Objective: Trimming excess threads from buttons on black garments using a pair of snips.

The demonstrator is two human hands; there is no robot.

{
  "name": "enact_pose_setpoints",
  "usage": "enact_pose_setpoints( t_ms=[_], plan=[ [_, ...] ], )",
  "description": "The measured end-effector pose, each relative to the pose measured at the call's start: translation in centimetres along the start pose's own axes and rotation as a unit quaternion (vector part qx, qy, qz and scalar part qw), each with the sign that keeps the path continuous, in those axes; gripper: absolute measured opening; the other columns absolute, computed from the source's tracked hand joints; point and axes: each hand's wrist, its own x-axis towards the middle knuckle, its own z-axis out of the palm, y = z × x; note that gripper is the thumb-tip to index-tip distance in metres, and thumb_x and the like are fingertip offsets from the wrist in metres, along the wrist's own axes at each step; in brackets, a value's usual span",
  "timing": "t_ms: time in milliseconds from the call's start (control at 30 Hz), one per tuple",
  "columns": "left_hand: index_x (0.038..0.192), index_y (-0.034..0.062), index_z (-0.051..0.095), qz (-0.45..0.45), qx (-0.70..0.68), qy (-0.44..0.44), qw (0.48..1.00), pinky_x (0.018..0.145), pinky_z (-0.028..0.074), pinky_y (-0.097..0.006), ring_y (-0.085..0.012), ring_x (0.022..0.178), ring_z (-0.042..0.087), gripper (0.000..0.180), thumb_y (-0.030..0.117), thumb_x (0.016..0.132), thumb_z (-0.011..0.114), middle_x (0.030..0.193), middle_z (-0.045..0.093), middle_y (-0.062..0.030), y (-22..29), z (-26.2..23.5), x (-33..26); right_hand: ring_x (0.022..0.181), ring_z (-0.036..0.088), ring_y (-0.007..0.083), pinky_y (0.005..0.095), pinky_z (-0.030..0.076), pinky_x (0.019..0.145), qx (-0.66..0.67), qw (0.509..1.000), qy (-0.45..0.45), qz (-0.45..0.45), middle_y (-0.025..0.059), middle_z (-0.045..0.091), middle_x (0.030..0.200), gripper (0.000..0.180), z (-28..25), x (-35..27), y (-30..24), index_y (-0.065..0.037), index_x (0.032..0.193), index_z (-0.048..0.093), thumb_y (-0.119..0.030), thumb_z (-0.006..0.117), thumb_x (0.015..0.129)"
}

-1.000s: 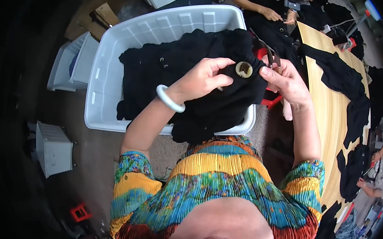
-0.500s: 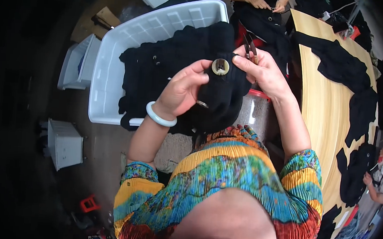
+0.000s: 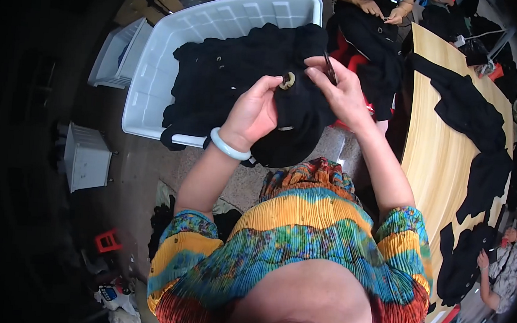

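Observation:
My left hand (image 3: 254,111), with a pale bangle (image 3: 230,144) on its wrist, pinches a black garment (image 3: 300,114) beside a large cream-and-dark button (image 3: 287,80). To the right of the button, my right hand (image 3: 340,89) holds dark thread snips (image 3: 330,68) within its fingers. Its thumb and index finger come close together; whether a thread lies between them is too small to tell. A second button (image 3: 286,127) sits edge-on lower down the garment. The cloth spreads over the near side of a white plastic tub (image 3: 137,104) heaped with black garments (image 3: 215,88).
On the right, a wooden table (image 3: 424,112) carries black garments (image 3: 463,109). Across from me, another person's hands (image 3: 381,11) work on black cloth; one more person (image 3: 510,260) works at the far right. White bins (image 3: 87,157) and a red stool (image 3: 108,241) stand left.
My right hand has let go of the cloth and lifted off beside the button, keeping the snips. The button has tilted from facing up. The whole view has shifted slightly.

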Motion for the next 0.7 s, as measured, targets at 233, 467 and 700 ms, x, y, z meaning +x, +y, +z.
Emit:
enact_pose_setpoints(
  t_ms=[233, 467, 700],
  plan=[
    [0.096, 0.0003, 0.053, 0.056, -0.020, -0.053, 0.997, 0.086, 0.038, -0.028, -0.0148, 0.090, 0.052, 0.019, 0.012, 0.085, 0.043, 0.094, 0.057, -0.0066, -1.3, 0.2, 3.4, 0.067, 0.057, 0.0176, 0.0259, 0.045, 0.059, -0.119, 0.986, 0.049, -0.101, 0.0087, 0.057, 0.078, 0.030, 0.4, -0.9, -0.3, -0.003, 0.095, 0.058, -0.012, 0.067, 0.068],
    [0.087, 0.0019, 0.055, 0.046, 0.059, -0.040, 0.996, 0.081, 0.038, -0.025, -0.0125, 0.086, 0.050, 0.010, 0.006, 0.084, 0.047, 0.089, 0.055, -0.0049, -0.2, -1.6, 3.5, 0.063, 0.056, 0.0265, 0.0312, 0.045, 0.051, -0.214, 0.964, 0.092, -0.130, 0.0091, 0.054, 0.069, 0.014, 1.8, -1.2, 0.8, -0.004, 0.077, 0.057, -0.003, 0.064, 0.064],
    [0.089, 0.0069, 0.055, -0.084, 0.140, -0.064, 0.985, 0.072, 0.042, -0.027, -0.0110, 0.081, 0.053, 0.008, 0.011, 0.083, 0.051, 0.086, 0.057, -0.0012, 2.6, -4.9, 2.7, 0.060, 0.055, 0.0251, 0.0305, 0.044, 0.049, -0.325, 0.931, 0.029, -0.166, 0.0095, 0.052, 0.072, 0.020, 3.5, -1.6, 0.6, -0.003, 0.076, 0.053, 0.007, 0.056, 0.058]
  ],
)
